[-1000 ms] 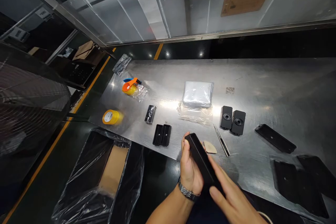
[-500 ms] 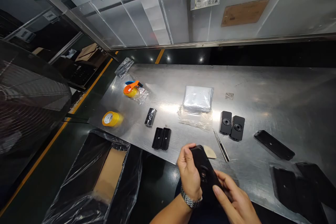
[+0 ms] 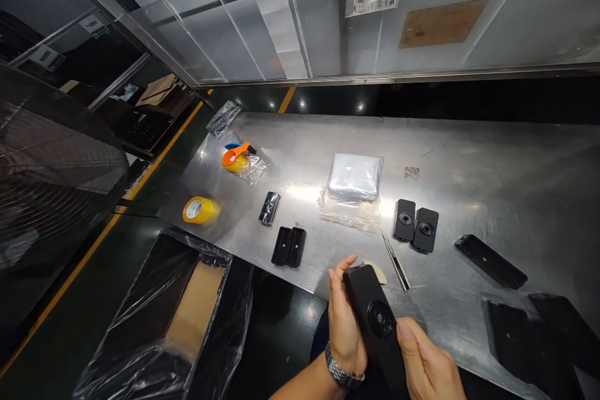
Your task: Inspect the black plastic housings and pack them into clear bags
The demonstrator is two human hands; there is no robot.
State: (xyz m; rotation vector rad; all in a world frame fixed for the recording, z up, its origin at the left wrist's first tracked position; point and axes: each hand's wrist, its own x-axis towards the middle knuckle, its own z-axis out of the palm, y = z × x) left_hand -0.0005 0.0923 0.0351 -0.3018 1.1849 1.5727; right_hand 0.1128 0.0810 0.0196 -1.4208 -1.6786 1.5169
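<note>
Both hands hold a long black rectangular casing [image 3: 369, 290] with a round ringed part on its face, tilted just off the table's front edge. My left hand [image 3: 344, 325], a metal watch at its wrist, supports the casing's left side. My right hand [image 3: 429, 356] grips its right edge, thumb on top near the round part; its other fingers are partly hidden. Behind the casing lies a beige half-round piece [image 3: 375, 270], partly covered. Tweezers [image 3: 395, 260] rest to its right. Beyond them, two similar black casings [image 3: 415, 225] lie side by side.
Black trays [image 3: 492, 260] lie at right. Clear plastic bags [image 3: 355, 176] are stacked mid-table. Two small open black shells [image 3: 288, 247], a wrapped black piece [image 3: 269, 208] and yellow tape [image 3: 199, 210] are at left. A plastic-lined box [image 3: 197, 306] stands below the table's left front.
The casing has turned so its round part faces up more fully. My left thumb has come off its top face, and my right hand has shifted along its right edge.
</note>
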